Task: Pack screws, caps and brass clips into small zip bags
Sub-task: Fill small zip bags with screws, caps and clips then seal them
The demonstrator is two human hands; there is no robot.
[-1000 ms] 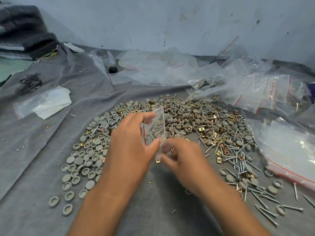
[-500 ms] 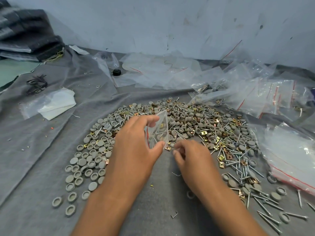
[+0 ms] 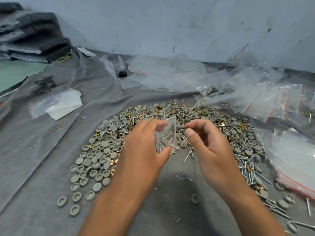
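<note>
Left hand [image 3: 144, 150]: a small zip bag [image 3: 166, 136] is pinched upright above the heap — screws seen inside.
Right hand [image 3: 207, 143]: fingers curled beside the bag; contents cannot be told.
Heap [image 3: 109, 150]: caps, screws, brass clips spread on grey cloth [image 3: 34, 150].

Both forearms are bare to the frame's lower edge, and the hands [image 3: 173, 150] wear nothing.

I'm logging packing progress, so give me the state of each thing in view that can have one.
Small clear zip bag: held upright, mouth open, screws and a brass clip inside.
Left hand: pinching the bag.
Right hand: raised beside the bag, fingers curled; whether it holds anything is unclear.
Pile of grey round caps, brass clips and silver screws: loose, unpacked.
Clear red-striped zip bags: heaped, some filled.
</note>
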